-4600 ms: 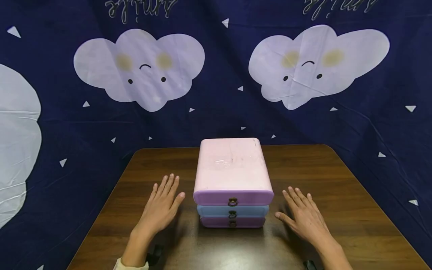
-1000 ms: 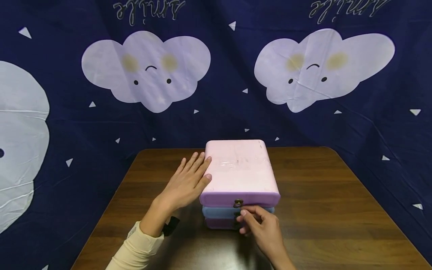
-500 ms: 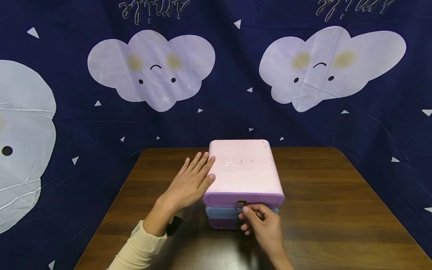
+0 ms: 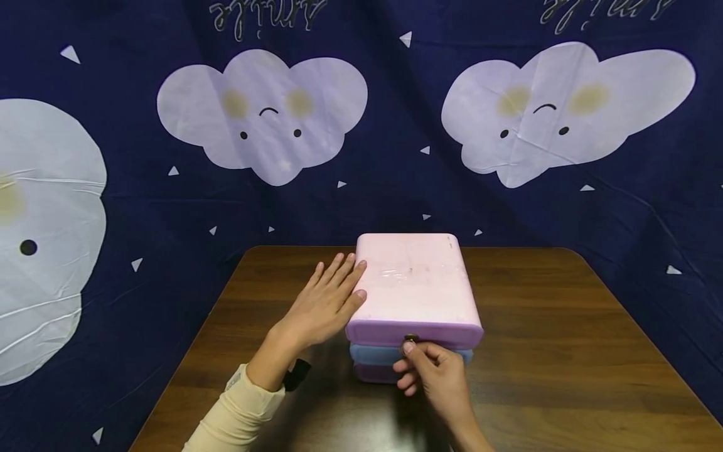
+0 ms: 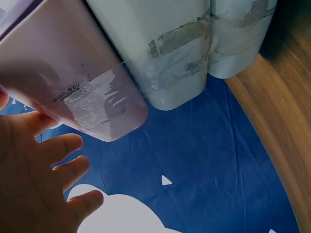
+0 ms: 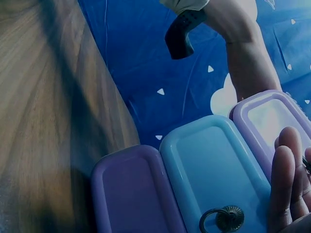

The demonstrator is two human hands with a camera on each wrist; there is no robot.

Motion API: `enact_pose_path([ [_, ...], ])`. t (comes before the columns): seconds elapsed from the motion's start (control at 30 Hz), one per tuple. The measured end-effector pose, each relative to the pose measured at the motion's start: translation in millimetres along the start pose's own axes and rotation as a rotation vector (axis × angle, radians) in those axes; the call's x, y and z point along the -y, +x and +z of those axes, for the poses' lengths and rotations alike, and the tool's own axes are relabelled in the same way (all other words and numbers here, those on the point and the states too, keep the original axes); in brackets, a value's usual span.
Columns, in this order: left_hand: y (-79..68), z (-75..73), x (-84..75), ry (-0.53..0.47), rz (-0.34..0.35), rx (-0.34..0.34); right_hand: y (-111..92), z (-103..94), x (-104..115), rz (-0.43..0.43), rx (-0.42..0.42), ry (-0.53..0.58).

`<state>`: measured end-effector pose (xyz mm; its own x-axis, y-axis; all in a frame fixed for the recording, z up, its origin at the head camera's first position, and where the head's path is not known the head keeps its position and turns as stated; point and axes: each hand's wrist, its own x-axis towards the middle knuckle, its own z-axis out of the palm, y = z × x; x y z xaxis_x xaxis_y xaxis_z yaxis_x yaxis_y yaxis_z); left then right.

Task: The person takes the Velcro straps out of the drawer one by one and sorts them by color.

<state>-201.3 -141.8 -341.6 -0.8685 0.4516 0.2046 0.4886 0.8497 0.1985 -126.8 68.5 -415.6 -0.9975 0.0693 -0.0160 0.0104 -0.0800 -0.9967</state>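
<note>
A small chest of three stacked drawers (image 4: 418,276) stands on the table, its top pale pink. The top drawer front (image 4: 361,331) is purple, the middle one (image 4: 375,354) blue and the lowest (image 4: 373,373) purple. My left hand (image 4: 322,307) rests on the left upper edge of the chest with its fingers straight. At the top drawer, my right hand (image 4: 437,370) pinches the brass ring pull (image 4: 411,338) between thumb and index finger. In the right wrist view another ring pull (image 6: 229,218) hangs on the blue front. My right hand hides the lowest pull in the head view.
The brown wooden table (image 4: 565,351) extends to both sides of the chest. Behind it hangs a dark blue cloth (image 4: 395,201) with white clouds and triangles. Clear tape (image 5: 97,102) with worn patches shows on the chest's side in the left wrist view.
Both hands have come from beside the chest, the left onto its upper edge. My right fingers have shifted up onto the top ring pull. The whole head view has slid slightly.
</note>
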Motion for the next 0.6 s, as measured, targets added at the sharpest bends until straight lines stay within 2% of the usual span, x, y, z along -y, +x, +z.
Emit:
enact_pose_path([
  [0.33, 0.8, 0.7, 0.0, 0.000, 0.001, -0.015, -4, -1.3, 2, 0.004, -0.015, 0.000],
  [0.6, 0.7, 2.1, 0.0, 0.000, -0.002, -0.010, -18, -1.5, 1, -0.005, -0.004, -0.023],
])
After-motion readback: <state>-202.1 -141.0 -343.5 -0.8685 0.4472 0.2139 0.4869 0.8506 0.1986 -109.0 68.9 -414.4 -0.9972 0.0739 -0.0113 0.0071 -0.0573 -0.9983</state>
